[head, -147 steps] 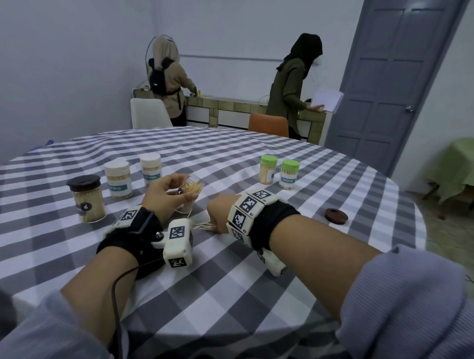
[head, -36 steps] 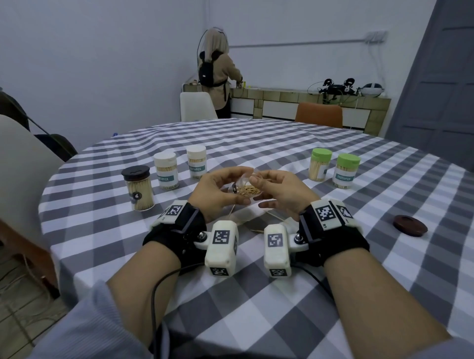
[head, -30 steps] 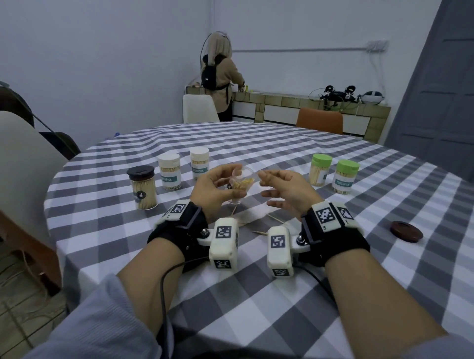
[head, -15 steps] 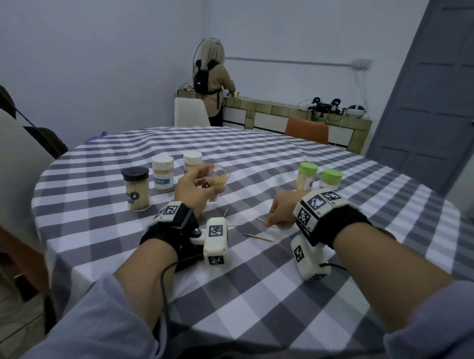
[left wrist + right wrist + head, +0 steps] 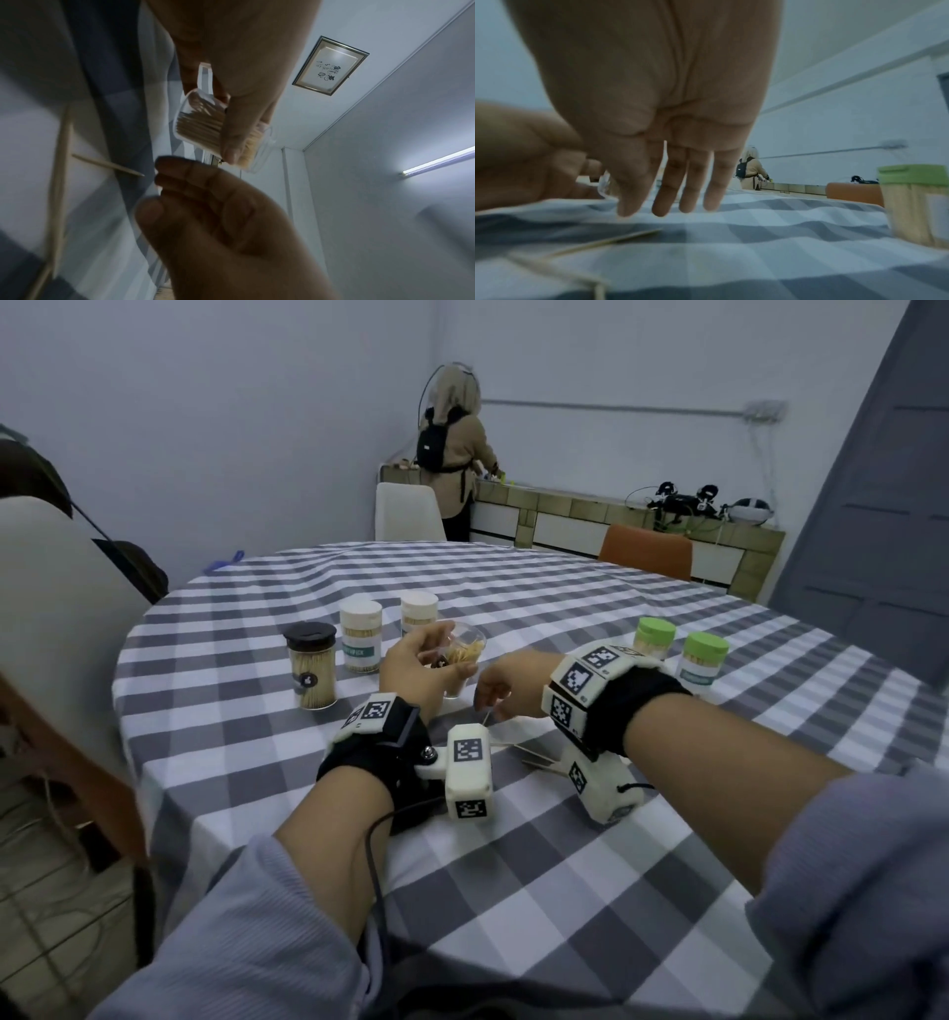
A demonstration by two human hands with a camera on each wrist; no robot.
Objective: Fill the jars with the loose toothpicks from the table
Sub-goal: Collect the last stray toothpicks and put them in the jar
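Observation:
My left hand grips a small clear jar, open at the top and partly filled with toothpicks, tilted just above the checked tablecloth. The left wrist view shows the same jar under my thumb. My right hand hovers beside the jar, its fingertips pointing down, and a thin toothpick hangs pinched from them. A few loose toothpicks lie on the cloth below my right wrist. One loose toothpick shows in the right wrist view.
A black-lidded jar and two white-lidded jars stand left of my hands. Two green-lidded jars stand behind my right wrist. A chair back is at the left. Another person stands at the far counter.
My right hand dropped from beside the jar to the loose toothpicks on the cloth, then rose back left toward the jar. The left hand kept holding the jar.

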